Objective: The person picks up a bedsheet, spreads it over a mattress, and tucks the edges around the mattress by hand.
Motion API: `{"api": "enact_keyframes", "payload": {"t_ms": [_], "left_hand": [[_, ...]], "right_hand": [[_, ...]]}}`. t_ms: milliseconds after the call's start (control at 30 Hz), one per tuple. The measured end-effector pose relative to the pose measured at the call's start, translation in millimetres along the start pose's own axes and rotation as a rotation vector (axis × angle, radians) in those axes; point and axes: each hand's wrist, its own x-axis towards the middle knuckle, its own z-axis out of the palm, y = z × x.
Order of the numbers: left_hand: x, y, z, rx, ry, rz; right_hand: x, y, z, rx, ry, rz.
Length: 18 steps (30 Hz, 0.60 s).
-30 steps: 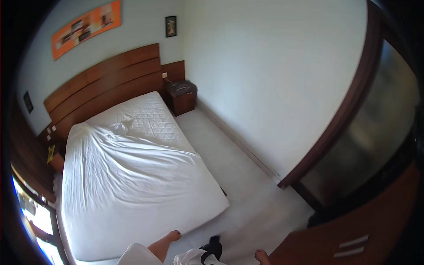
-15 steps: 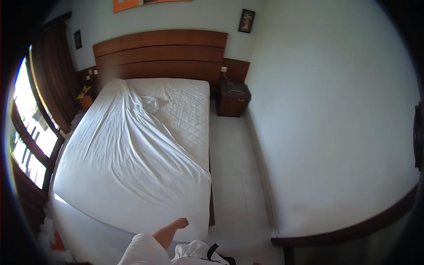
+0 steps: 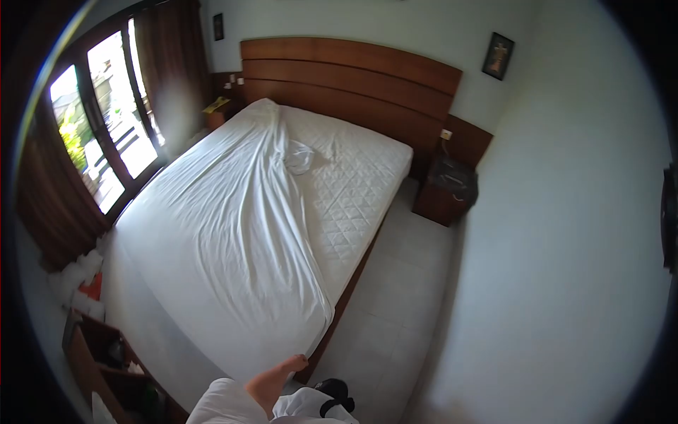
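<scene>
My left hand reaches out from a white sleeve at the bottom centre. It appears over the lower right corner of the bed, in front of the mattress side. Its fingers are too small and foreshortened to make out, and no object shows in it. My right hand is out of view. A loose, wrinkled white sheet covers the left and lower part of the mattress, bunched near the head end. The quilted mattress is bare at the upper right. White clothing and a black item show below my hand.
Tiled floor runs between bed and right wall. A nightstand with a dark cover stands beside the headboard. An open wooden shelf unit is at lower left, near white bundles. Glass doors and curtains are left.
The view has swung left, bringing the glass doors and shelf unit in and taking the right-hand door and drawers out. My right hand has left view; my left stays low at centre.
</scene>
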Motion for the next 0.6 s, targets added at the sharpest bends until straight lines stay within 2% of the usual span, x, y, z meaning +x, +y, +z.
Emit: {"api": "enact_keyframes", "payload": {"t_ms": [33,100,167,233,267,300,333,367,400,433,500,567,600], "left_hand": [[0.3,2.0,-3.1,-0.109,0.079,-0.107],[1.7,6.1,-16.6,-0.311,0.054,-0.220],[30.5,-22.2,2.9,-0.284,0.172,-0.227],[45.8,-13.6,-11.2,-0.176,-0.001,-0.396],[59.3,-8.3,-17.1,-0.191,0.001,-0.400],[75.7,-1.4,-29.3,-0.131,-0.069,-0.484],[82.3,9.1,-31.6,-0.076,-0.157,-0.575],[88.7,25.1,-35.5,-0.096,-0.177,-0.590],[112.6,44.5,-57.2,-0.143,-0.158,-0.568],[137.3,61.3,-78.1,-0.186,-0.134,-0.540],[207.9,57.2,-97.8,-0.204,-0.102,-0.350],[258.2,115.5,-140.4,-0.098,0.180,-0.240],[282.4,146.2,-163.4,-0.105,0.194,-0.248]], "right_hand": [[29.3,-23.4,-19.5,-0.054,-0.002,-0.025],[91.9,-72.9,-56.0,-0.141,-0.003,-0.092],[156.2,-117.0,-87.5,-0.203,0.012,-0.181],[212.2,-162.3,-113.3,-0.243,0.029,-0.252],[229.6,-191.2,-125.8,-0.259,0.042,-0.277],[246.9,-228.2,-141.7,-0.252,0.006,-0.233],[262.6,-248.7,-152.9,-0.277,-0.003,-0.229],[290.4,-246.0,-161.0,-0.172,-0.051,-0.254],[315.9,-259.6,-170.4,-0.056,-0.094,-0.294],[317.8,-288.2,-185.1,-0.067,-0.099,-0.300],[330.1,-337.8,-208.9,-0.178,-0.086,-0.264],[335.0,-385.5,-229.3,-0.260,-0.102,-0.226],[342.6,-409.8,-237.6,-0.289,-0.117,-0.218]]}}
